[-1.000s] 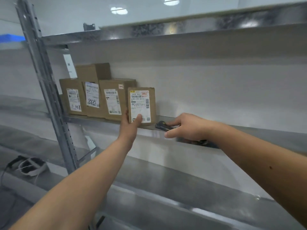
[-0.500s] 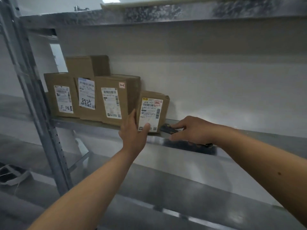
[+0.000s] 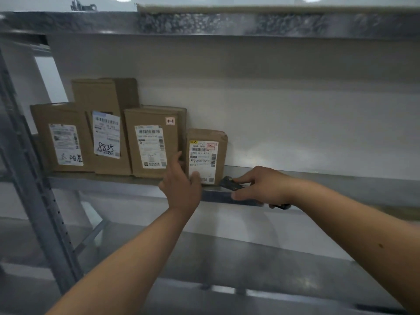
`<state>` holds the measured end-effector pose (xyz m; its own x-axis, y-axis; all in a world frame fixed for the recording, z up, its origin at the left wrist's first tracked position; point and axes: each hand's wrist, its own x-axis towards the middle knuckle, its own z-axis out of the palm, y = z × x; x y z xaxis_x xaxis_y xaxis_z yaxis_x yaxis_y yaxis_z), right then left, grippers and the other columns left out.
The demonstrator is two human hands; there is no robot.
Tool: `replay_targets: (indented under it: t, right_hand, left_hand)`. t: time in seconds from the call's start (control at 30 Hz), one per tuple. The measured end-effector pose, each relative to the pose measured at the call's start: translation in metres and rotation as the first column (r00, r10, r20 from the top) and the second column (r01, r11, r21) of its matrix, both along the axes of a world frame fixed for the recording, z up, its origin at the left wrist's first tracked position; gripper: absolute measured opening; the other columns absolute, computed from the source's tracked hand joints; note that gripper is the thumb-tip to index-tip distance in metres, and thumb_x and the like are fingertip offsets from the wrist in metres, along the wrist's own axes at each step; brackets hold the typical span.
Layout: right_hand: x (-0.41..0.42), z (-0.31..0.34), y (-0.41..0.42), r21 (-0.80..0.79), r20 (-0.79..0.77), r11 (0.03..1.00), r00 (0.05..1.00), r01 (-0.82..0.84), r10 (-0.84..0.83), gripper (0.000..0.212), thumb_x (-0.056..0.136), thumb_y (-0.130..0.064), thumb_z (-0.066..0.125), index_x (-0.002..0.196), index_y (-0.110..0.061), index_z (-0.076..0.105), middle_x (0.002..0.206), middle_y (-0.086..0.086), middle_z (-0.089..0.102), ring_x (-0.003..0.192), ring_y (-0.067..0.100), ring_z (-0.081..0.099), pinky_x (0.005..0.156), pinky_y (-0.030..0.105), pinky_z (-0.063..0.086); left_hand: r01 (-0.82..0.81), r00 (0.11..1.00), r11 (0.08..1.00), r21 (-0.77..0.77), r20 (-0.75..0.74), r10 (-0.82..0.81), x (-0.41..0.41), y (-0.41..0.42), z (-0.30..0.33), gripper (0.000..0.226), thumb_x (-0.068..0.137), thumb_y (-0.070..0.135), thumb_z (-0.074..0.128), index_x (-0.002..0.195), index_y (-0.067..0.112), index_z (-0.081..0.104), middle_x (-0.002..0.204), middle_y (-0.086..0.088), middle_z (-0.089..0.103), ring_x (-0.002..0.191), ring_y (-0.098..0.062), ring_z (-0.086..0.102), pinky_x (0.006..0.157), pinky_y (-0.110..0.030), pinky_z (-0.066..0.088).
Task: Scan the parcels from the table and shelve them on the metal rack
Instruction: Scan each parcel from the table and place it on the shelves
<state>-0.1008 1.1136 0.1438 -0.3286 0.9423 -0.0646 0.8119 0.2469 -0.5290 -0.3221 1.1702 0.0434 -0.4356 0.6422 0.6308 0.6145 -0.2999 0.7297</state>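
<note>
While my left grip [image 3: 180,189] pinches the small parcel [image 3: 205,155] upright at frame centre on the metal rack [image 3: 102,178], my right grip [image 3: 261,187] is clamped on the scanner [image 3: 229,183].

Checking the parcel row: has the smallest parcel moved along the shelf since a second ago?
Cannot tell: the camera moved. The smallest parcel stands right of the third parcel in every picture.

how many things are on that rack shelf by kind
brown cardboard parcels with white labels: 4
black handheld scanner, held in the right hand: 1
total: 5
</note>
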Motion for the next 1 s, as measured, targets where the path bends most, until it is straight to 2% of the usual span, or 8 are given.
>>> replay_targets:
  t: [0.2,0.3,0.43,0.57,0.63,0.77,0.87,1.0]
  right_hand:
    - [-0.007,0.0,-0.01,0.001,0.029,0.999,0.999,0.043,-0.043,0.04,0.087,-0.059,0.078,0.124,-0.046,0.073,0.086,0.004,0.066,0.07,0.019,0.062,0.05,0.026,0.047]
    - [-0.009,0.002,-0.015,0.008,0.036,0.998,0.998,0.06,-0.06,0.042,0.09,-0.056,0.077,0.129,-0.043,0.071,0.086,0.003,0.065,0.07,0.018,0.061,0.047,0.022,0.045]
    - [-0.009,0.006,-0.019,0.008,0.028,0.996,0.996,0.085,-0.085,0.037,0.088,-0.056,0.077,0.123,-0.046,0.073,0.093,0.009,0.068,0.07,0.019,0.06,0.047,0.021,0.042]
    - [-0.001,0.009,-0.022,-0.005,-0.007,0.993,0.993,0.116,-0.116,0.023,0.085,-0.057,0.078,0.106,-0.058,0.069,0.103,0.017,0.07,0.069,0.021,0.059,0.053,0.028,0.043]
    - [0.004,0.01,-0.022,-0.001,-0.014,0.992,0.992,0.127,-0.127,0.02,0.085,-0.057,0.078,0.1,-0.061,0.067,0.098,0.013,0.069,0.067,0.02,0.059,0.051,0.026,0.043]
    - [0.011,0.012,-0.025,0.012,-0.006,0.989,0.989,0.145,-0.145,0.033,0.086,-0.057,0.077,0.118,-0.057,0.069,0.097,0.014,0.071,0.06,0.015,0.059,0.047,0.021,0.04]
    - [0.014,0.011,-0.026,0.023,-0.006,0.988,0.988,0.152,-0.152,0.033,0.086,-0.059,0.078,0.118,-0.057,0.068,0.087,0.008,0.066,0.049,0.008,0.056,0.045,0.018,0.038]
    - [0.021,0.008,-0.023,0.008,-0.034,0.986,0.986,0.166,-0.165,0.028,0.082,-0.062,0.078,0.109,-0.06,0.071,0.089,0.009,0.067,0.061,0.016,0.058,0.049,0.023,0.041]
  left_hand:
    - [-0.091,0.996,0.995,-0.034,-0.029,0.09,-0.007,0.006,0.008,0.061,0.083,0.015,0.073,0.137,0.025,0.046,0.127,-0.005,0.056,0.12,-0.029,0.052,0.1,-0.054,0.039]
    - [-0.093,0.984,0.996,0.017,-0.148,0.095,-0.002,0.005,0.007,0.058,0.079,0.017,0.078,0.131,0.023,0.052,0.125,-0.008,0.054,0.117,-0.032,0.051,0.094,-0.048,0.038]
    - [-0.005,0.94,0.991,0.136,-0.336,0.051,0.009,0.007,0.006,0.071,0.075,0.043,0.086,0.134,0.032,0.05,0.124,-0.008,0.051,0.112,-0.03,0.049,0.091,-0.043,0.031]
    - [-0.015,0.897,0.985,0.17,-0.434,0.089,0.015,0.016,0.014,0.087,0.066,0.057,0.089,0.142,0.04,0.052,0.12,-0.006,0.049,0.107,-0.028,0.049,0.092,-0.048,0.037]
    - [-0.042,0.883,0.989,0.142,-0.458,0.104,0.019,0.02,0.019,0.087,0.066,0.056,0.09,0.143,0.043,0.051,0.119,-0.006,0.049,0.106,-0.029,0.05,0.093,-0.048,0.035]
    - [-0.085,0.862,0.992,0.096,-0.492,0.121,0.029,0.025,0.024,0.086,0.071,0.05,0.089,0.145,0.047,0.044,0.118,-0.006,0.048,0.105,-0.027,0.047,0.092,-0.047,0.034]
    - [-0.096,0.834,0.986,0.136,-0.529,0.154,0.032,0.032,0.025,0.094,0.067,0.045,0.093,0.146,0.047,0.042,0.115,-0.005,0.043,0.102,-0.027,0.045,0.09,-0.045,0.03]
    - [-0.141,0.8,0.978,0.155,-0.564,0.205,0.035,0.039,0.025,0.092,0.063,0.048,0.095,0.143,0.045,0.049,0.112,-0.004,0.04,0.098,-0.025,0.038,0.087,-0.045,0.033]
